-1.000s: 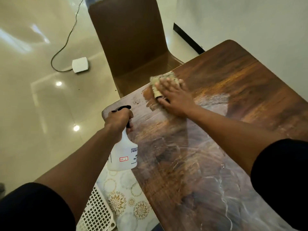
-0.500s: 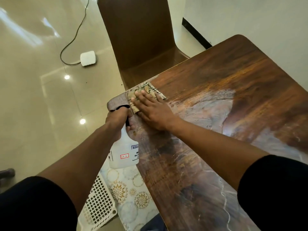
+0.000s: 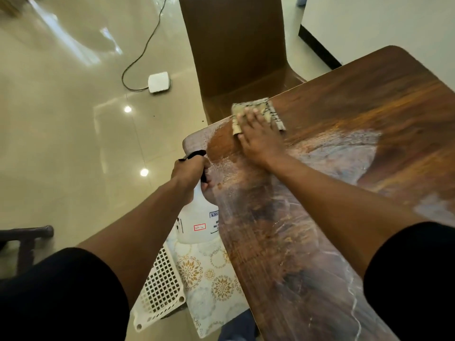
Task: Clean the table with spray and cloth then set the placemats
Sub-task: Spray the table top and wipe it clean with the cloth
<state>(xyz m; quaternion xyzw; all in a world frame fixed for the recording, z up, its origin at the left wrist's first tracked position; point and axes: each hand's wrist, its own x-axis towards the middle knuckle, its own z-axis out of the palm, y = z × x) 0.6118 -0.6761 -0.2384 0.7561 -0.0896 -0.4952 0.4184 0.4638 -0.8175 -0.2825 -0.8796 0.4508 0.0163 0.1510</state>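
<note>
My right hand (image 3: 258,139), flat on the cloth (image 3: 256,113), has swept from the table's (image 3: 369,107) left corner back toward frame centre; wiping continues. My left hand (image 3: 189,172) grips the spray (image 3: 197,222), lower centre.

Hands: two, a left hand (image 3: 189,172) and a right hand (image 3: 258,139)
Spray bottles: one white spray bottle (image 3: 198,217) with a black trigger
Cloths: one folded cleaning cloth (image 3: 270,112)
Tables: one dark wooden table (image 3: 357,134)
Chairs: one brown chair (image 3: 236,50) at the far end of the table
Placemats: one patterned placemat (image 3: 211,279) in view; whether more lie beneath it cannot be told
Baskets: one white perforated plastic basket (image 3: 160,286)
Floor devices: one small white box (image 3: 158,82) with one dark cable (image 3: 140,55)
Ceiling-light reflections on the floor: two
</note>
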